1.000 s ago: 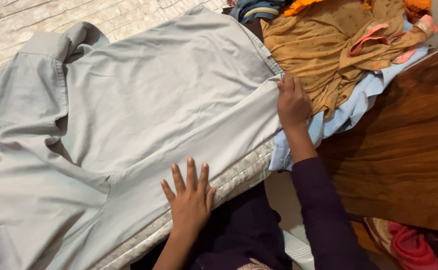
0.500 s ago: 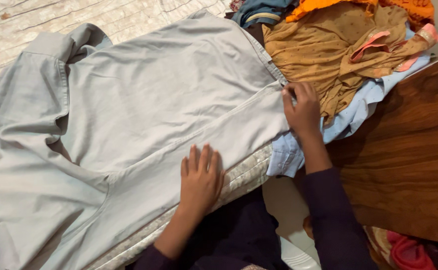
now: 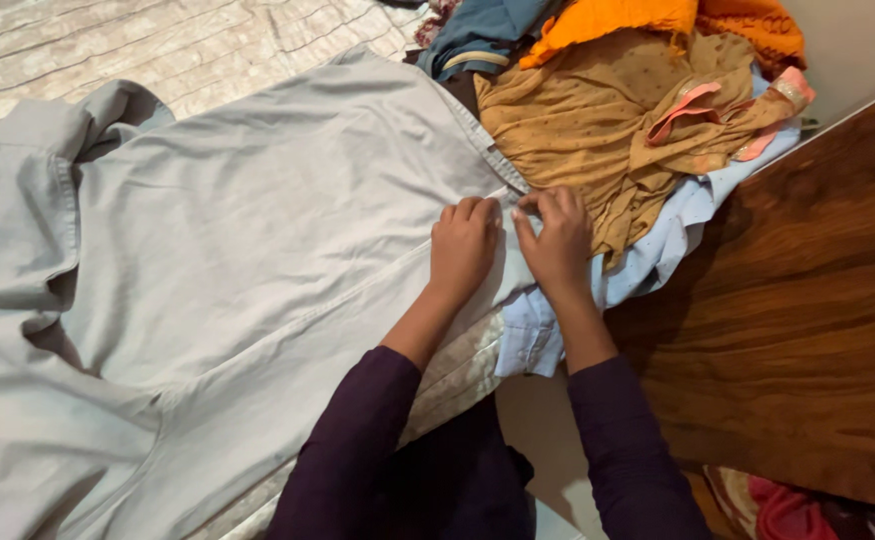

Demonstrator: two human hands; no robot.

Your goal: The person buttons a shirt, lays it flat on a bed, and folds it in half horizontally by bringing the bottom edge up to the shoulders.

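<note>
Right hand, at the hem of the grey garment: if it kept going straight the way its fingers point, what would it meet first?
The right hand points up and away, so it would probably meet the mustard dotted garment first, lying just past the grey garment; depth is hard to judge.

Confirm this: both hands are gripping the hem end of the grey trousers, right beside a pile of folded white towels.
Not quite. The head view shows both the left hand and right hand at the end of the grey trousers, but beside them lies a heap of loose clothes in mustard, orange and pale blue, not folded white towels.
</note>
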